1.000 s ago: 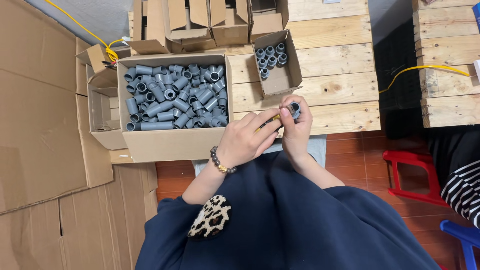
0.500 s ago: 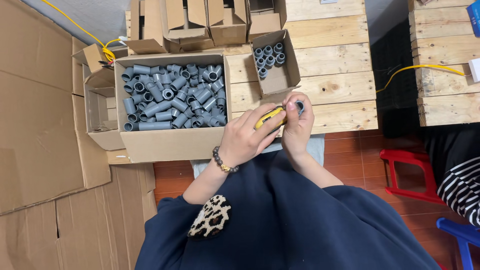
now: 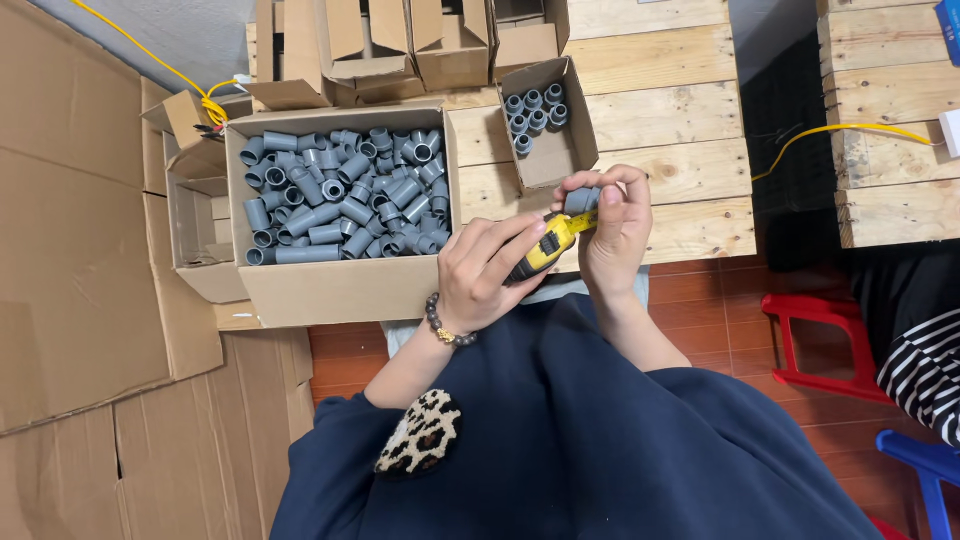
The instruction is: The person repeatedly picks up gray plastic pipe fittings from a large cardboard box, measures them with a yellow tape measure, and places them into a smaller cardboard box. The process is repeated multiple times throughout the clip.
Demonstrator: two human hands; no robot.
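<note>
Since a second ago, both hands have shifted a little toward the small box, and the yellow knife, then mostly hidden in the left fist, now shows along its length.

The left hand (image 3: 487, 275) is closed around the yellow utility knife (image 3: 545, 247), its grip wrapped about the handle with the thumb lying along the top. The right hand (image 3: 612, 225) pinches a grey pipe fitting (image 3: 580, 200) between thumb and curled fingers, and the knife's front end touches the fitting. Both hands hover over the near edge of the wooden pallet worktop (image 3: 670, 110).

Just beyond the right hand stands a small open cardboard box (image 3: 560, 150) with a few grey fittings set upright in its far corner. To the left of the hands sits a large open cardboard box (image 3: 340, 290) heaped with loose grey fittings. A beaded bracelet (image 3: 440, 322) circles the left wrist. A yellow cable (image 3: 850, 128) trails across the pallet at the right.
</note>
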